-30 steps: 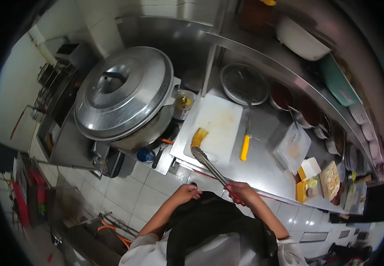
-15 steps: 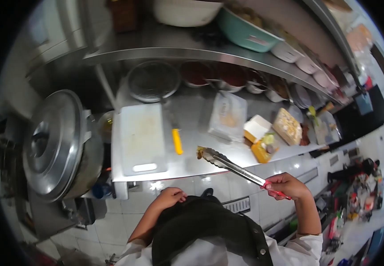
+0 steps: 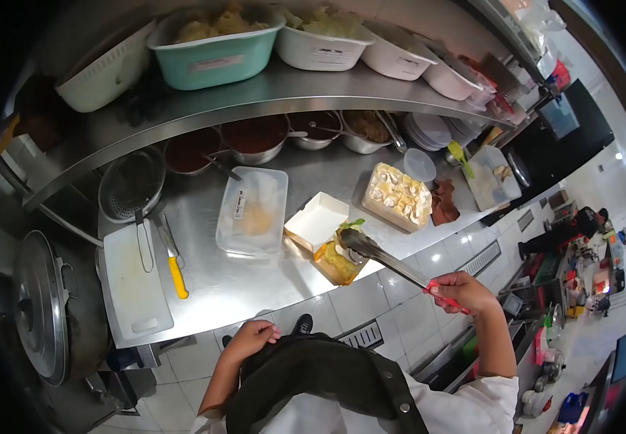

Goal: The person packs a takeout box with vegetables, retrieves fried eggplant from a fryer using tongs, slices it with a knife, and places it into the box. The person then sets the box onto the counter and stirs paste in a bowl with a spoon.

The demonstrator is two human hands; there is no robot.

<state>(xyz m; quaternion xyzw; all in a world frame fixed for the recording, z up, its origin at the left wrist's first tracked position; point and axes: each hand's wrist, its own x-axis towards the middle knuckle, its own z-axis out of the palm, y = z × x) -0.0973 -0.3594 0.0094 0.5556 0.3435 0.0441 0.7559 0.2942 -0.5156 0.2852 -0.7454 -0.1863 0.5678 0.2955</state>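
My right hand (image 3: pixel 463 293) grips the red handles of metal tongs (image 3: pixel 394 262). The tongs' tips reach into an open takeout box (image 3: pixel 318 217) near the counter's front edge, touching the food (image 3: pixel 338 262) in it, which has green leaf and yellow pieces. Whether anything is pinched between the tips is hard to make out. Held low in front of my dark apron, my left hand (image 3: pixel 255 337) has its fingers curled in and shows nothing in them. Just right of the box is a clear tub (image 3: pixel 398 197) of yellow-and-white topped food; left of it stands a translucent plastic container (image 3: pixel 253 213).
At left lie a white cutting board (image 3: pixel 133 286) and a yellow-handled knife (image 3: pixel 176 271). Bowls of red sauce (image 3: pixel 255 137) line the back under a steel shelf (image 3: pixel 255 107) bearing tubs. A large lidded pot (image 3: pixel 41 304) stands far left. Another person (image 3: pixel 569 231) is at right.
My right hand has brought the tongs from over the counter, left of the takeout box, onto the food inside it. The view has shifted right. My left hand stays low and curled.
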